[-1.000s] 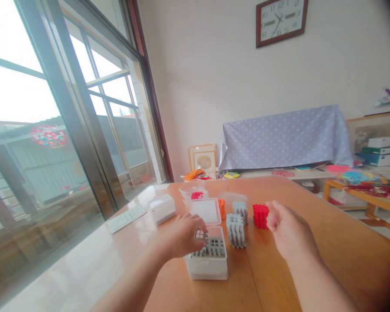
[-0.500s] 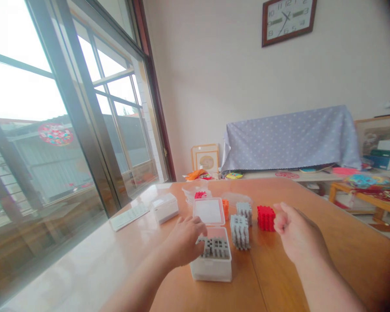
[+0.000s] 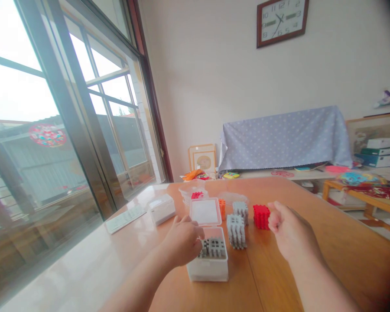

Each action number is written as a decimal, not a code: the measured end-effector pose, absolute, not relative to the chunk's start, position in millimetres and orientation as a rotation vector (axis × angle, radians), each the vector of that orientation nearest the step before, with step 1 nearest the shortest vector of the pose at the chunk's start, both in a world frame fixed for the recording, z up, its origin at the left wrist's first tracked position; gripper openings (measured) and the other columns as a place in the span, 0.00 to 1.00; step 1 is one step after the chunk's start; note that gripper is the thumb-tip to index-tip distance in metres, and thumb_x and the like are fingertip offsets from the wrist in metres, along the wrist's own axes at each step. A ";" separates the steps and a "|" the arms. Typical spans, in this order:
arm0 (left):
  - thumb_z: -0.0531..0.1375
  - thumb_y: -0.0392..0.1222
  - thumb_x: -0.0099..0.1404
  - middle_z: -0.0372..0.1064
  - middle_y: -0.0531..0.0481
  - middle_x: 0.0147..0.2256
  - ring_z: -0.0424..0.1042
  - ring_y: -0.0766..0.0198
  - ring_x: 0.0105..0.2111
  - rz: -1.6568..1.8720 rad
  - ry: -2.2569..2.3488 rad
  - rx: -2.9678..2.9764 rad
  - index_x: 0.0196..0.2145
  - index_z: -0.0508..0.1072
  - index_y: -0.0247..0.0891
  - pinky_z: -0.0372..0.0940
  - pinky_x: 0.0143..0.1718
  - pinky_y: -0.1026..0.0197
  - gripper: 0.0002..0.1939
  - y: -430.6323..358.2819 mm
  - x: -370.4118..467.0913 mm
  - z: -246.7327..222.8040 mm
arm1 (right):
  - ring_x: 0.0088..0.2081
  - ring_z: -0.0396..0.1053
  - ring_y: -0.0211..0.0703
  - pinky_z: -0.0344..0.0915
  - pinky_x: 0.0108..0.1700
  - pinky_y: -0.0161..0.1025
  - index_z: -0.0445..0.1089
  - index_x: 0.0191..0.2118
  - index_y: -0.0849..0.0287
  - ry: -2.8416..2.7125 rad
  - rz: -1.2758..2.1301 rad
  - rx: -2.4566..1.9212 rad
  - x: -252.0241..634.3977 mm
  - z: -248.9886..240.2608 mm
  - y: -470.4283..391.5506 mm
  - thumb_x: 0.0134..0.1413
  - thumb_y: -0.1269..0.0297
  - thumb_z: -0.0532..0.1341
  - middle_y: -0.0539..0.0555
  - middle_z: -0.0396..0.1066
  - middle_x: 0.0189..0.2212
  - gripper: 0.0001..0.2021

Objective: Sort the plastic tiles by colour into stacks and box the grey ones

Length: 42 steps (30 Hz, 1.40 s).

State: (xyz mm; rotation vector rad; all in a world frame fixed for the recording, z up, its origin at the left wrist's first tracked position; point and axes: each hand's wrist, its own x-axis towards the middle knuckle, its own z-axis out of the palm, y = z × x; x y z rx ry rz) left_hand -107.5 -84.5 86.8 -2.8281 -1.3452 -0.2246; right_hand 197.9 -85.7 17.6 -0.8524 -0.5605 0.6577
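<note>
My left hand [image 3: 186,240] rests over the left side of an open white plastic box [image 3: 208,273], its curled fingers at the grey notched pieces [image 3: 216,247] inside. What those fingertips grip is hidden. The box's lid [image 3: 205,212] is tipped back behind it. My right hand [image 3: 287,227] is closed, beside a red stack of notched pieces [image 3: 261,217]; whether it holds anything is too small to tell. Between the box and the red stack stands a light grey stack [image 3: 236,232], with another grey stack [image 3: 240,210] behind it.
An orange piece [image 3: 222,209] and a clear bag with red pieces [image 3: 196,195] lie behind the lid. To the left are a white box [image 3: 161,210] and a pale flat sheet [image 3: 125,219]. A window borders the table [image 3: 279,268] on the left.
The whole view has shifted slightly, moving the scene to the left. My left hand's fingers have curled in more over the grey pieces. My right hand stays beside the red stack.
</note>
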 end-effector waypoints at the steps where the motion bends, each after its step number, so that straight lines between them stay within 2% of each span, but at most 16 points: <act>1: 0.57 0.35 0.60 0.77 0.49 0.37 0.69 0.50 0.45 -0.274 -1.348 -2.827 0.37 0.78 0.45 0.60 0.48 0.48 0.12 -81.9 -103.0 89.4 | 0.19 0.56 0.35 0.51 0.22 0.36 0.69 0.24 0.59 -0.565 0.671 -0.858 197.5 17.9 -85.8 0.50 0.55 0.70 0.44 0.58 0.13 0.15; 8: 0.61 0.40 0.61 0.76 0.49 0.42 0.69 0.51 0.48 -0.530 -1.184 -2.986 0.45 0.76 0.44 0.64 0.50 0.52 0.14 -52.6 -55.6 97.4 | 0.19 0.54 0.35 0.51 0.24 0.37 0.73 0.30 0.59 -0.553 0.696 -0.883 194.0 22.4 -88.8 0.53 0.54 0.67 0.43 0.59 0.13 0.13; 12: 0.65 0.46 0.58 0.75 0.49 0.50 0.68 0.49 0.52 -0.505 -1.127 -3.060 0.50 0.73 0.44 0.63 0.55 0.49 0.21 -36.8 -31.5 92.7 | 0.19 0.55 0.35 0.51 0.24 0.37 0.71 0.27 0.58 -0.546 0.689 -0.899 190.6 25.4 -92.2 0.55 0.55 0.66 0.44 0.60 0.13 0.13; 15: 0.67 0.48 0.56 0.76 0.49 0.48 0.69 0.48 0.51 -0.417 -1.127 -3.066 0.52 0.72 0.45 0.61 0.56 0.46 0.25 -28.6 -20.7 90.7 | 0.19 0.54 0.35 0.50 0.23 0.37 0.71 0.27 0.58 -0.552 0.675 -0.909 189.3 26.8 -94.1 0.56 0.54 0.65 0.44 0.59 0.14 0.14; 21: 0.67 0.47 0.56 0.77 0.51 0.44 0.69 0.49 0.50 -0.407 -1.172 -3.037 0.50 0.72 0.45 0.61 0.55 0.45 0.24 -24.6 -16.0 90.5 | 0.18 0.55 0.36 0.48 0.22 0.37 0.71 0.28 0.57 -0.546 0.674 -0.898 188.0 31.7 -95.2 0.55 0.53 0.65 0.43 0.58 0.13 0.13; 26: 0.66 0.45 0.58 0.76 0.49 0.47 0.70 0.52 0.50 -0.573 -1.148 -3.030 0.47 0.73 0.44 0.64 0.52 0.52 0.19 -35.7 -33.7 96.9 | 0.18 0.55 0.35 0.49 0.22 0.38 0.73 0.30 0.58 -0.541 0.686 -0.904 187.4 33.6 -96.0 0.53 0.52 0.66 0.43 0.59 0.13 0.13; 34: 0.63 0.41 0.59 0.74 0.48 0.40 0.69 0.53 0.46 -0.506 -1.294 -2.936 0.43 0.75 0.43 0.65 0.45 0.56 0.12 -74.3 -88.9 99.8 | 0.17 0.57 0.35 0.48 0.22 0.38 0.66 0.23 0.56 -0.536 0.698 -0.893 190.4 27.7 -93.6 0.52 0.53 0.68 0.44 0.59 0.13 0.16; 42: 0.64 0.39 0.57 0.72 0.48 0.42 0.72 0.56 0.42 -0.334 -1.431 -2.986 0.41 0.75 0.42 0.67 0.42 0.59 0.13 -79.0 -98.1 82.1 | 0.20 0.57 0.36 0.52 0.24 0.37 0.62 0.19 0.56 -0.551 0.698 -0.885 195.7 22.5 -89.2 0.51 0.53 0.68 0.45 0.59 0.13 0.20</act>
